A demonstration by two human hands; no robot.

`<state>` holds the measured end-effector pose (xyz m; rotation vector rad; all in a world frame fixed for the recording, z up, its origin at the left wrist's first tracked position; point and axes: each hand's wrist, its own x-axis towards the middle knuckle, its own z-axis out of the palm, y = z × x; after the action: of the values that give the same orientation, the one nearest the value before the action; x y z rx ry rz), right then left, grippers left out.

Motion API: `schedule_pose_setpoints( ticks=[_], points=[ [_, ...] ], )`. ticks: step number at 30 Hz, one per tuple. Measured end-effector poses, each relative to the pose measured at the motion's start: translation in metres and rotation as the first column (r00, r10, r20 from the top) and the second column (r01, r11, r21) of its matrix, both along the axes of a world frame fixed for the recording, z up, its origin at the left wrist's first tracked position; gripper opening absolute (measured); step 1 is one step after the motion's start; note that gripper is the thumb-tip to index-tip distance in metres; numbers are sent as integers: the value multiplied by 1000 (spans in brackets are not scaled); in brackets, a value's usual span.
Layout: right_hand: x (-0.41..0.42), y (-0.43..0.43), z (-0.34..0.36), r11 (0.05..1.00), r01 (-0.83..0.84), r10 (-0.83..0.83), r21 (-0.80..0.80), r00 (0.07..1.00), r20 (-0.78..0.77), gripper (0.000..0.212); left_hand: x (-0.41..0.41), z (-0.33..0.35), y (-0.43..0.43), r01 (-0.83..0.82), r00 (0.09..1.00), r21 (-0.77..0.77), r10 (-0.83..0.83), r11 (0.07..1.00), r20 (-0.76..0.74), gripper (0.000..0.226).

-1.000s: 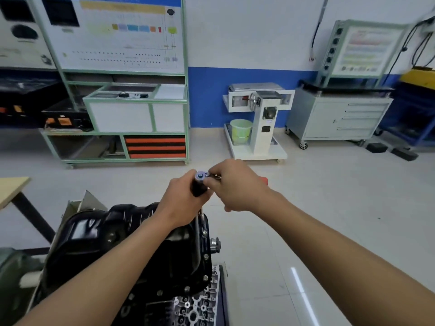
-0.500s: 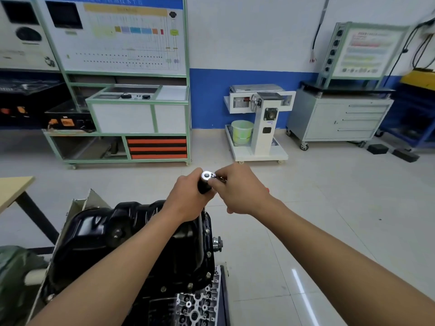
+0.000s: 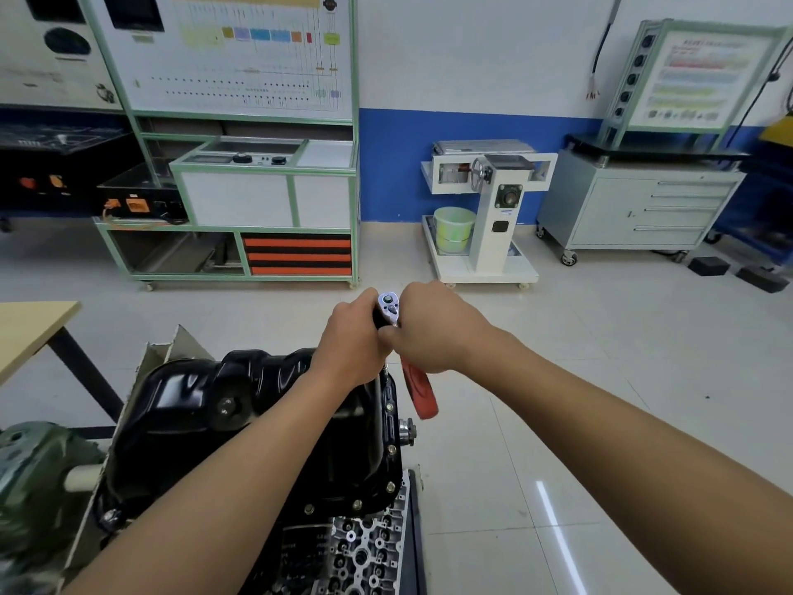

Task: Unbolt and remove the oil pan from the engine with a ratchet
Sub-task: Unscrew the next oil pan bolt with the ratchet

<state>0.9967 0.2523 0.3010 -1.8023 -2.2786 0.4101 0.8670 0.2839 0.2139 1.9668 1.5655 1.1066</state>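
A glossy black oil pan (image 3: 257, 418) sits bolted on top of the engine (image 3: 364, 547), with bolts along its right flange. A ratchet (image 3: 388, 304) stands over the pan's far right corner on a black extension. My left hand (image 3: 349, 345) grips the extension just under the chrome ratchet head. My right hand (image 3: 433, 328) grips the ratchet's red handle (image 3: 420, 392), which points down toward me below the hand. The socket and the bolt under it are hidden by my hands.
A wooden table (image 3: 30, 332) stands at the left. A green-framed training bench (image 3: 240, 199), a white stand with a green bucket (image 3: 485, 216) and a grey drawer cabinet (image 3: 643, 208) line the far wall. Tiled floor lies to the right of the engine.
The ratchet handle has swung from pointing right behind my right hand to pointing down toward me. Both hands keep their grip at the pan's far right corner.
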Motion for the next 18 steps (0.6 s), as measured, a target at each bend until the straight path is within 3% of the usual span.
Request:
schedule_pose_setpoints(
  ticks=[6, 10, 14, 18],
  points=[
    [3, 3, 0, 999, 16, -17, 35, 999, 32, 34, 2, 1, 1, -62, 998, -31, 63, 998, 14, 5],
    [10, 4, 3, 989, -32, -10, 148, 962, 273, 35, 6, 1, 2, -91, 995, -68, 94, 994, 36, 31],
    [9, 6, 7, 936, -202, 30, 288, 861, 508, 14, 6, 1, 4, -8, 999, -63, 4, 998, -49, 39],
    [9, 24, 3, 893, -365, 226, 264, 869, 440, 31, -3, 3, 1, 159, 986, -133, -150, 978, 70, 30]
  ],
)
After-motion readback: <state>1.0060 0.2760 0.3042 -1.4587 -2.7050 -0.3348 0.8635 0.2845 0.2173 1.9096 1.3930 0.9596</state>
